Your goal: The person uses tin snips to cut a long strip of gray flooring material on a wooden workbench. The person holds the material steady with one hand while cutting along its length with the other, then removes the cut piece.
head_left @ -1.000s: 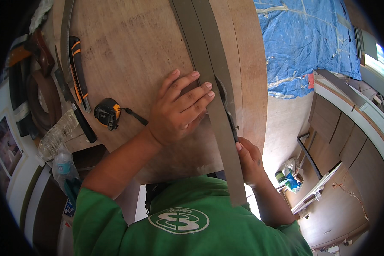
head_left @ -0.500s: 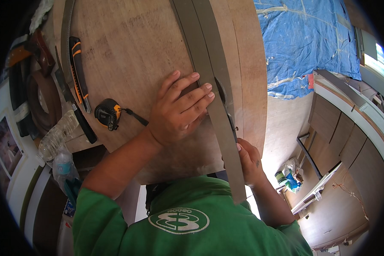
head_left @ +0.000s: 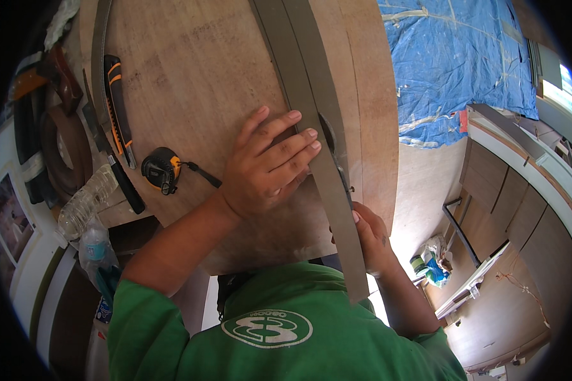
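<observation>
A long grey-brown strip (head_left: 318,105) runs from the top edge toward my body over a wooden board (head_left: 197,76), with a thin dark line along its far part. The fingertips of my left hand (head_left: 260,162) lie over its left edge, the thumb partly hidden beside that edge. My right hand (head_left: 372,238) is closed at the strip's right side, around a cutting tool (head_left: 327,131) that looks like shears, with dark blades and a small pivot screw. The blades meet the strip; the handles are mostly hidden beneath it. The strip's near end hangs past the board.
Left on the board lie an orange-black tape measure (head_left: 161,169), a utility knife (head_left: 117,105) and a black-handled tool (head_left: 126,184). Beyond the left edge are a plastic bottle (head_left: 86,203) and a handsaw (head_left: 63,79). A blue tarp (head_left: 457,63) covers the far right.
The fingers of my left hand have shifted very slightly to the right and toward me. My right hand and the strip stay almost where they were.
</observation>
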The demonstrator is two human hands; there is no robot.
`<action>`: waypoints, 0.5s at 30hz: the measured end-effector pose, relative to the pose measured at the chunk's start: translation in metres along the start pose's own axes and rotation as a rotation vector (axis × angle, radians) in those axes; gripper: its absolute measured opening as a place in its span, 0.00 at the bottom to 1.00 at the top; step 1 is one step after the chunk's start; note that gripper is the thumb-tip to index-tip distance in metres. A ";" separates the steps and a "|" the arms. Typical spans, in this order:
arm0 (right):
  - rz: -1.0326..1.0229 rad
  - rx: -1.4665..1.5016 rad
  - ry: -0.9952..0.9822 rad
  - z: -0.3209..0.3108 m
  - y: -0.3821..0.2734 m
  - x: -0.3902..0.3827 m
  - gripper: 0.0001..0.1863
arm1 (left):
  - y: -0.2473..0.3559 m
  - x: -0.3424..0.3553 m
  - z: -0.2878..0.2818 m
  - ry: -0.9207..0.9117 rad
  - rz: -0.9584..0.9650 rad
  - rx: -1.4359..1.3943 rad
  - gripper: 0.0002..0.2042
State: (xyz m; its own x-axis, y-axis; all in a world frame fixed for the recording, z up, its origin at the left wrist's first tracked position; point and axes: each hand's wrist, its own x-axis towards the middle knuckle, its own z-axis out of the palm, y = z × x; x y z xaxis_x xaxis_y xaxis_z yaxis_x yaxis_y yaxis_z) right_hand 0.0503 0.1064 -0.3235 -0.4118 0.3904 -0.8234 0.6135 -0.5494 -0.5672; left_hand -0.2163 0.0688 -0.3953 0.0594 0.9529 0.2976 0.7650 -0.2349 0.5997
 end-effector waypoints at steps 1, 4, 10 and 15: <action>-0.008 -0.026 0.002 -0.001 -0.001 0.000 0.29 | 0.000 0.000 0.000 0.001 0.000 -0.003 0.16; -0.042 -0.009 0.008 0.001 0.005 0.001 0.29 | 0.000 -0.001 0.002 0.001 -0.009 -0.008 0.16; -0.029 0.004 -0.003 0.000 0.007 0.001 0.28 | 0.000 -0.002 0.003 0.002 -0.010 0.006 0.15; -0.009 0.032 0.020 0.001 0.003 0.000 0.27 | 0.000 -0.002 0.003 0.000 -0.010 0.012 0.15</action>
State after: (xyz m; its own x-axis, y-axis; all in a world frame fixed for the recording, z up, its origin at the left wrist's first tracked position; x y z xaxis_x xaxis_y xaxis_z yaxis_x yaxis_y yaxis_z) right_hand 0.0511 0.1041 -0.3249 -0.4033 0.4099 -0.8181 0.5881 -0.5688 -0.5750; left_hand -0.2144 0.0673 -0.3979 0.0520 0.9551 0.2916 0.7734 -0.2232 0.5934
